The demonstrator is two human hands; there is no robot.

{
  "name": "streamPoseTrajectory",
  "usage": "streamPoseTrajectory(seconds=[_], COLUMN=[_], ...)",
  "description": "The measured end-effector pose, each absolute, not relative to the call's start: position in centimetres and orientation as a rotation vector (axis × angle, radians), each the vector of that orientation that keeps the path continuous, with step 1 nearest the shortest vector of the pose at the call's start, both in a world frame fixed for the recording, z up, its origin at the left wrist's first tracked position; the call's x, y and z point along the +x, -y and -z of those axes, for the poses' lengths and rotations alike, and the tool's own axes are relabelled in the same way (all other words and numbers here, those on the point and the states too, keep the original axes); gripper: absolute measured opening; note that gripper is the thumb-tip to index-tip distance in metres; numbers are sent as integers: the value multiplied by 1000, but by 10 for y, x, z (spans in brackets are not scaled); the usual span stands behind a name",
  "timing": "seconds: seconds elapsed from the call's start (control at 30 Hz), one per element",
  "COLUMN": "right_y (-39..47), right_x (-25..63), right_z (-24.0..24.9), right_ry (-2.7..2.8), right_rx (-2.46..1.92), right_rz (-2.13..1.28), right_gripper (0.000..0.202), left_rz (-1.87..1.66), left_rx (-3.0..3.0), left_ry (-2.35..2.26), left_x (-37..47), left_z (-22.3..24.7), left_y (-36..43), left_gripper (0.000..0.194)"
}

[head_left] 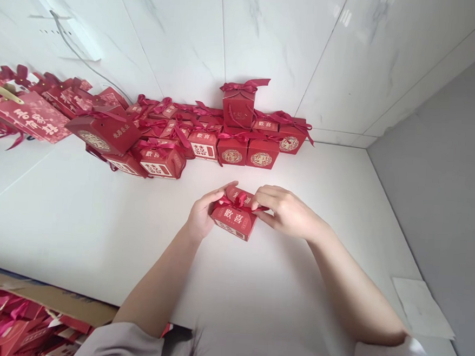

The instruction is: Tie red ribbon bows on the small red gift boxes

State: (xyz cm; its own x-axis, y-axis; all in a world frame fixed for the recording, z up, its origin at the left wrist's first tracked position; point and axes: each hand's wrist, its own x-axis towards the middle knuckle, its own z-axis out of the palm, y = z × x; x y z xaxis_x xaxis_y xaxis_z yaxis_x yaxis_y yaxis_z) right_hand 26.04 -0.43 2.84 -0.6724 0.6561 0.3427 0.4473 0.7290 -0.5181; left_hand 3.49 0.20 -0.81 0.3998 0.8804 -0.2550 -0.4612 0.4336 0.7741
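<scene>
A small red gift box (231, 223) with white Chinese characters is on the white table in front of me, turned slightly. A dark red ribbon (241, 199) crosses its top and forms a bow or loop there. My left hand (203, 212) grips the box at its left side, thumb near the ribbon and fingers behind. On the other side, my right hand (286, 211) is closed, its thumb and fingers pinching a ribbon end at the box's right top edge. The fingertips partly cover that end.
Several ribboned red gift boxes (262, 152) stand in rows against the tiled wall, with one box (238, 106) on top. Red patterned bags or boxes (34, 115) lie at the left. A cardboard carton (90, 310) of red boxes is lower left; white paper (421, 307) lies right.
</scene>
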Motion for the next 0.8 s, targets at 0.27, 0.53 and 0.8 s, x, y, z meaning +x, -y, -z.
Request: streamPoseTrajectory(seconds=[0.27, 0.53, 0.8], right_y=[11, 9, 0], right_x=[283, 244, 246], right_z=[-53, -31, -17], right_ry=[2400, 1710, 1567], right_rx=[-950, -999, -985], right_rz=[-1022, -1401, -1673], right_gripper=[15, 24, 27], left_rz=[-946, -959, -963], left_rx=[891, 991, 958], left_ry=[-831, -810, -822], left_x=[34, 32, 30], left_z=[6, 5, 7], left_y=[0, 1, -1], left_gripper=[33, 21, 21])
